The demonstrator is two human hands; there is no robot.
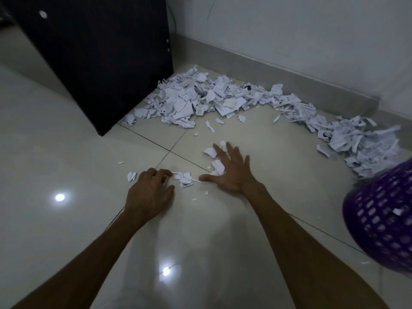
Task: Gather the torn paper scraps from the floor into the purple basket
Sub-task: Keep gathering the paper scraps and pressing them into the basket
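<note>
A long heap of torn white paper scraps (200, 99) lies along the wall, curving right toward the purple basket (383, 224) at the right edge. A few loose scraps (185, 178) lie on the tiles between my hands. My left hand (149, 192) rests on the floor with curled fingers touching the small scraps, holding nothing that I can see. Spread flat with fingers apart, my right hand (231, 172) presses on the floor over some scraps (217, 166). The basket's wall faces me, its inside mostly hidden.
A dark cabinet panel (95, 59) stands at the upper left, its corner touching the heap. A white wall with a grey skirting (289, 76) runs behind the scraps. The glossy floor tiles (66, 152) reflect two lamps.
</note>
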